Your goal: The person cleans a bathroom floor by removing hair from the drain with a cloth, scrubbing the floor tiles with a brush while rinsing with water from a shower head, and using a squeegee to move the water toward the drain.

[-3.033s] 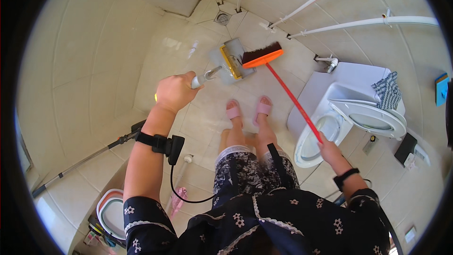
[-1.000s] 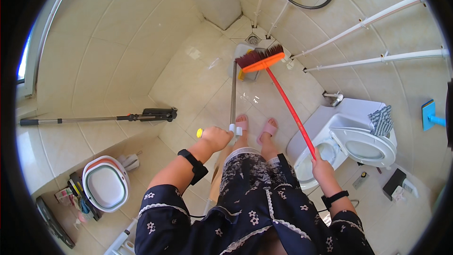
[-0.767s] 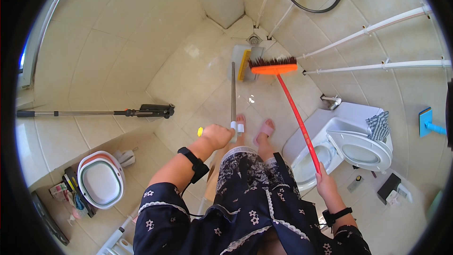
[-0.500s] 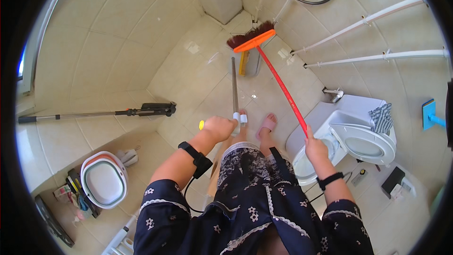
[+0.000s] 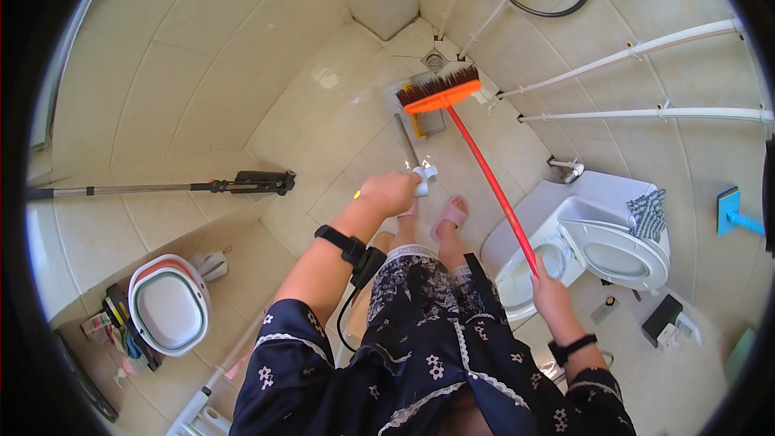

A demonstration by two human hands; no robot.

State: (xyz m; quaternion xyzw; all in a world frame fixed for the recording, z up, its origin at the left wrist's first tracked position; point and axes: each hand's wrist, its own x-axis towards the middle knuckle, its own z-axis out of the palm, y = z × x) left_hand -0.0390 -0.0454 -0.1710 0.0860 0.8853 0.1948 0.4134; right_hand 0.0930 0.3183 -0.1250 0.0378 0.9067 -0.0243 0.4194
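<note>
Broom head (image 5: pixel 442 98), orange, sits at 1 o'clock over the grey dustpan (image 5: pixel 437 123), half hiding its yellow comb (image 5: pixel 419 127); contact can't be judged. The right hand's grip (image 5: pixel 552 295) wraps the red pole (image 5: pixel 515 230), the left hand's (image 5: pixel 390 193) the dustpan handle (image 5: pixel 407 143). Best hold the pan steady and draw bristles lightly across the teeth. Since half a second ago, the left hand has pushed toward 12 o'clock, the broom head dropped toward 6.

Pale tiled floor (image 5: pixel 323 129), pink slippers (image 5: pixel 454 215), white toilet (image 5: pixel 557 208)
</note>
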